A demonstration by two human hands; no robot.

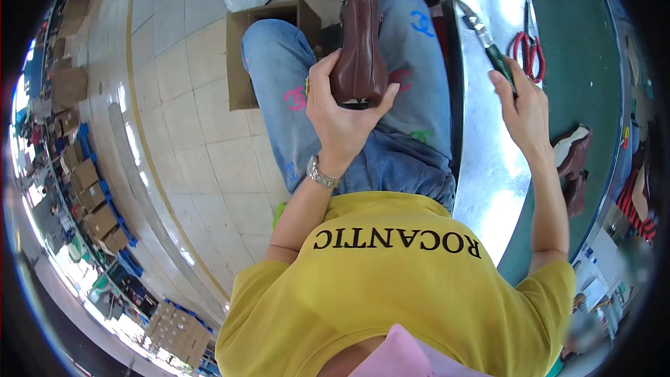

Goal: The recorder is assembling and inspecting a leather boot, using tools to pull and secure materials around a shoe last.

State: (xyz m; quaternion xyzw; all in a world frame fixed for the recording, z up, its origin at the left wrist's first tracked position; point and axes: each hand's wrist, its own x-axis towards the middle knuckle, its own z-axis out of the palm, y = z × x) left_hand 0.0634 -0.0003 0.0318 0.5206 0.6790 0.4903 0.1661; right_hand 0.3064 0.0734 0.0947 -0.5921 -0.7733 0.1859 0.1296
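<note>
Open room between the hands [342, 117], over the metal strip [481, 160], scissors [528, 36] obstructing beside the right

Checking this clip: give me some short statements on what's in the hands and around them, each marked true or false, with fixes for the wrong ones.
1. The left hand holds a brown leather boot. True.
2. The right hand grips the scissors. False: the right hand holds a green-handled tool; the red-handled scissors lie beside it.
3. The shirt is yellow. True.
4. The watch is worn on the right arm. False: the wristwatch is on the left forearm.
5. A cardboard box shows beside the left jeans leg. True.
</note>
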